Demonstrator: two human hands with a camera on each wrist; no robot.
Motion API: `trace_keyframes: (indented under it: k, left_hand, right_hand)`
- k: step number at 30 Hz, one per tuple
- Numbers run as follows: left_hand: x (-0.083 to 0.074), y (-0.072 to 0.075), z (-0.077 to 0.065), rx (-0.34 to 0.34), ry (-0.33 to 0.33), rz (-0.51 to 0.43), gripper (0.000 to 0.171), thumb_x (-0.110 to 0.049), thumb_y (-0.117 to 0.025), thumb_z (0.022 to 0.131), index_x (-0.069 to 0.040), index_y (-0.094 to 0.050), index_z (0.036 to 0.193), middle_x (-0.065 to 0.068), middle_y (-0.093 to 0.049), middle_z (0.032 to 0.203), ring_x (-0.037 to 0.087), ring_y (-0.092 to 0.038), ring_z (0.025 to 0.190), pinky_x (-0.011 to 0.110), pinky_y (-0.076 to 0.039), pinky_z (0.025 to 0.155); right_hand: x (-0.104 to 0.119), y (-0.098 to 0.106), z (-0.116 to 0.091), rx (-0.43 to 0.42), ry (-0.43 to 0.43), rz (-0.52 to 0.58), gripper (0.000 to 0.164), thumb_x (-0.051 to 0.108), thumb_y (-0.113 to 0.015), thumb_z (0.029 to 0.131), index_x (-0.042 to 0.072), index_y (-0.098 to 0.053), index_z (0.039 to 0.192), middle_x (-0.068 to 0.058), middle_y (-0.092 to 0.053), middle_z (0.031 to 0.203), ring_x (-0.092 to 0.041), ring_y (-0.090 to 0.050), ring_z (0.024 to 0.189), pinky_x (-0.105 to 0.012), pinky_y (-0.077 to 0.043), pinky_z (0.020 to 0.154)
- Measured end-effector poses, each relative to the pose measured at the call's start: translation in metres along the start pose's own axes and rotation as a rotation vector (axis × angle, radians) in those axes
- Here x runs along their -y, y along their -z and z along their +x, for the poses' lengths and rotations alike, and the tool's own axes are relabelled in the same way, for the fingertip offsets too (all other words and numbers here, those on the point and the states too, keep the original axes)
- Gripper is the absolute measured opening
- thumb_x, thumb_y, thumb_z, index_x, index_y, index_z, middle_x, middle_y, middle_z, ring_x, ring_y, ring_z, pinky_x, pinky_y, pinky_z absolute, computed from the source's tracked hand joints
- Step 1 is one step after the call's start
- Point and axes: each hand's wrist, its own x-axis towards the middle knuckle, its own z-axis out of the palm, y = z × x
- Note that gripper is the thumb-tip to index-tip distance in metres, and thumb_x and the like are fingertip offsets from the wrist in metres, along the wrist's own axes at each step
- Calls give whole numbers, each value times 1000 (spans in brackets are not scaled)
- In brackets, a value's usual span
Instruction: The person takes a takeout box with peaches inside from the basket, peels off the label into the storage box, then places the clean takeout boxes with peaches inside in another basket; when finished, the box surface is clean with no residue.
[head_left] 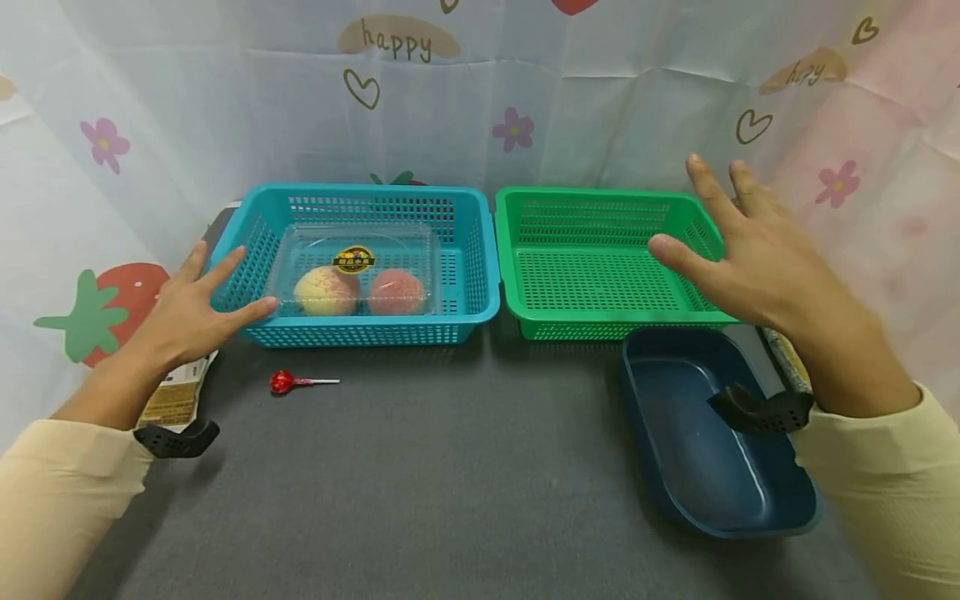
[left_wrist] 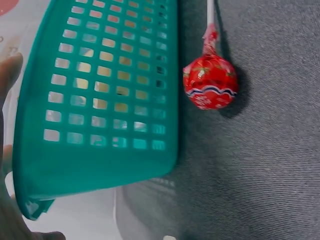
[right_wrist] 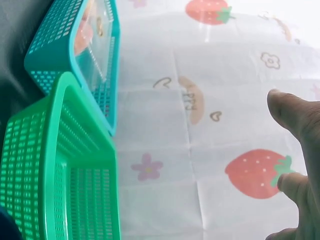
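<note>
My left hand (head_left: 197, 312), fingers spread, is at the left end of a blue plastic basket (head_left: 375, 332), its thumb overlapping the front rim. Inside that basket lies a clear plastic box (head_left: 300, 250) with a yellowish peach (head_left: 327, 292) and a pinker peach (head_left: 396, 293). A lollipop in red wrapping (head_left: 282, 382) rests on the table in front of the basket; the left wrist view shows its round head (left_wrist: 210, 82) close up. Over the right end of a green basket (head_left: 615, 317), my right hand (head_left: 757, 254) is raised with its fingers apart, holding nothing.
A dark blue tub (head_left: 690, 433) stands at the right, partly under my right wrist. Some printed packaging (head_left: 176, 398) lies by my left forearm. Behind the baskets hangs a patterned curtain (head_left: 465, 100). Grey cloth (head_left: 435, 467) covers the table.
</note>
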Motion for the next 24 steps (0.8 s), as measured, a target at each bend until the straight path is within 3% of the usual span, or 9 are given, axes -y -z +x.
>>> trace_keyframes:
  k: [5, 14, 24]
  left_hand:
    - [6, -4, 1, -10, -5, -5, 86, -56, -53, 92, -12, -14, 156, 21, 15, 156, 57, 4, 135, 80, -6, 94]
    - [11, -11, 0, -46, 18, -12, 87, -56, -54, 91, 6, -28, 148, 20, 8, 158, 54, 4, 137, 78, -11, 96]
    - [10, -15, 2, -91, 32, -30, 89, -55, -55, 91, 11, -29, 145, 22, 4, 158, 51, -1, 138, 77, -14, 96]
  right_hand:
    - [9, -3, 7, 4, 31, 2, 80, 64, -41, 94, 36, 5, 154, -14, 11, 158, -50, 5, 139, -76, -7, 99]
    - [28, -4, 18, 9, 73, 16, 80, 67, -39, 92, 39, 4, 153, -9, 9, 159, -49, -2, 139, -75, -8, 100]
    - [47, -13, 32, 14, 106, 127, 81, 66, -45, 91, 41, 0, 153, -6, 5, 160, -44, -6, 141, -72, -10, 103]
